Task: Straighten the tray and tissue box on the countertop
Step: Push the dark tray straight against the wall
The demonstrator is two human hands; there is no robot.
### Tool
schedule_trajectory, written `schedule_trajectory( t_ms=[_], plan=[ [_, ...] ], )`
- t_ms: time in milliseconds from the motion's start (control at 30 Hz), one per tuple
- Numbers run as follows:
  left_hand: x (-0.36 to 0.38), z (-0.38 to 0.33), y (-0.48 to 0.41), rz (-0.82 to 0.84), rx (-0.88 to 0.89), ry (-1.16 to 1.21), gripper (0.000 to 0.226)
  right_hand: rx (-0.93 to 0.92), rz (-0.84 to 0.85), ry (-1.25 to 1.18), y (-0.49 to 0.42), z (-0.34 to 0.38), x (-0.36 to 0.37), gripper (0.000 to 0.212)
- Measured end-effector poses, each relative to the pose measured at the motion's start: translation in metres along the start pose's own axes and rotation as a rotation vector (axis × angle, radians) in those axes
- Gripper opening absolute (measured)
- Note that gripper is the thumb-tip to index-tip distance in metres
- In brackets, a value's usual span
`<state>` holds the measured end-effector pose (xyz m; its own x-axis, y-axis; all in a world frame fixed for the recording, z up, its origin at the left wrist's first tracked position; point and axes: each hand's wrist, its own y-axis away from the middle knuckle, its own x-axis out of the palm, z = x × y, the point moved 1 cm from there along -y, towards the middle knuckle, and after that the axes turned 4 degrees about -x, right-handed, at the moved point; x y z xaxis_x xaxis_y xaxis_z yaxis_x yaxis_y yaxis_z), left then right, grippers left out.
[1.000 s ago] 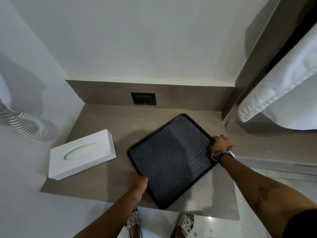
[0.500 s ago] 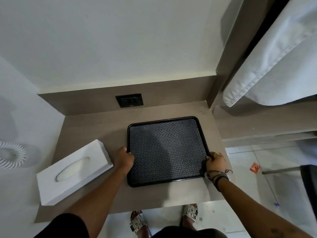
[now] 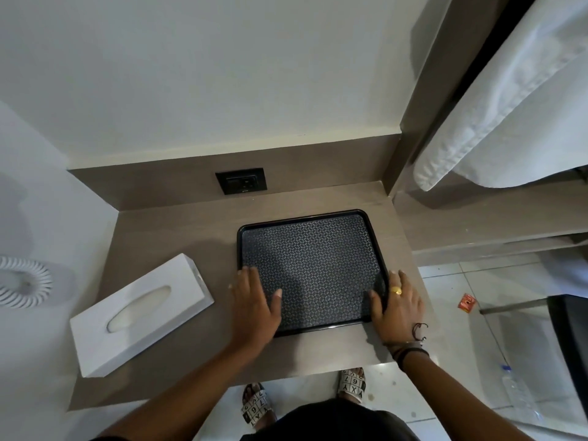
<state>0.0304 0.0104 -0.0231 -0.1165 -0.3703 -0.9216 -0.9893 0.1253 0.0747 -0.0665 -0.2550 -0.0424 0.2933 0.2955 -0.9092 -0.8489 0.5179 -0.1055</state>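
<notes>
We see one tray (image 3: 313, 265): black, roughly square with rounded corners, low raised rim, floor in a fine grey diamond pattern. It lies flat on the grey-brown table (image 3: 178, 237), right of centre, its far edge about parallel to the backsplash and its right edge close to the table's right end. One tissue box (image 3: 140, 313): white, long, oval slot on top showing tissue, lying on the left part of the table, skewed relative to the tray, well apart from it, its near-left corner close to the table's front edge. Two hands, both flat and spread, gripping nothing. Left hand (image 3: 254, 303) lies palm-down over the tray's near-left corner, fingers along the left rim, thumb on the patterned floor. Right hand (image 3: 397, 307) lies over the near-right corner, fingers along the right rim, thumb inside the tray; one gold ring (image 3: 396, 290) on it, dark bands (image 3: 410, 348) at the wrist. One black wall socket (image 3: 241, 181) on the backsplash behind the tray. One white towel (image 3: 509, 106) hangs upper right. One coiled white cord (image 3: 24, 286) at the left edge. Two patterned sandals (image 3: 254, 409) on the floor below the table edge.
</notes>
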Motion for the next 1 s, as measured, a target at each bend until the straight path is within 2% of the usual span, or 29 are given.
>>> schedule_trajectory(
  t_ms=[133,233,400,1000],
  plan=[
    [0.032,-0.002,0.047,0.106,0.298,-0.082,0.083,-0.3,0.187,0.1,0.036,0.012,0.02,0.075],
    [0.05,0.002,0.068,0.187,0.396,-0.192,0.084,-0.427,0.329,0.178,0.057,0.013,0.038,0.077],
    [0.056,0.017,0.073,0.26,0.262,-0.221,0.086,-0.411,0.433,0.224,0.065,0.008,0.05,0.083],
    [0.047,0.006,-0.011,0.207,0.232,-0.2,0.085,-0.374,0.453,0.221,-0.012,0.035,0.067,0.081]
  ],
)
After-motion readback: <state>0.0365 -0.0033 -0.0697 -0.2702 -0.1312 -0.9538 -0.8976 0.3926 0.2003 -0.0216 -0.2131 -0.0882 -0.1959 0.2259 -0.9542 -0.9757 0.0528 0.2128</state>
